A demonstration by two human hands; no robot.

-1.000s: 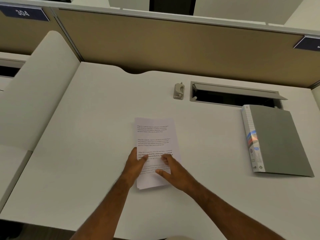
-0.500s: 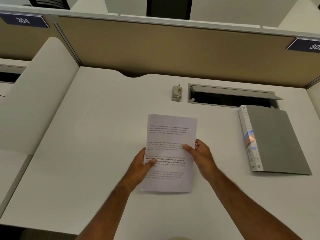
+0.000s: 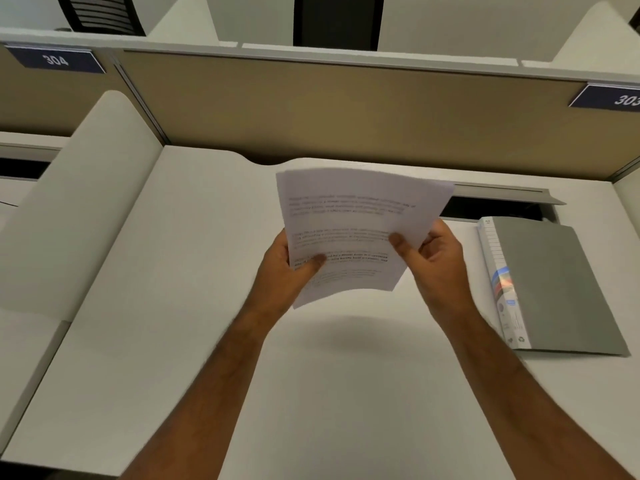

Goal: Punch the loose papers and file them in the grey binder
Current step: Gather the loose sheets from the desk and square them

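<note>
A thin stack of printed white papers (image 3: 349, 216) hangs above the middle of the desk, bowed and tilted. My left hand (image 3: 282, 271) grips its left edge, thumb on the top sheet. My right hand (image 3: 433, 261) holds the right edge, thumb on top and fingers underneath. The grey binder (image 3: 557, 285) lies closed and flat on the desk to the right, its white spine with a coloured label facing my right hand. The small hole punch seen earlier at the back of the desk is hidden behind the raised papers.
The white desk (image 3: 173, 306) is bounded at the back by a tan partition (image 3: 346, 109). An open cable slot (image 3: 498, 206) runs behind the binder. A white side divider (image 3: 76, 209) rises on the left.
The papers lay flat on the desk a second ago. Both hands took the side edges and lifted the stack up and away from the desk, and it now covers the hole punch.
</note>
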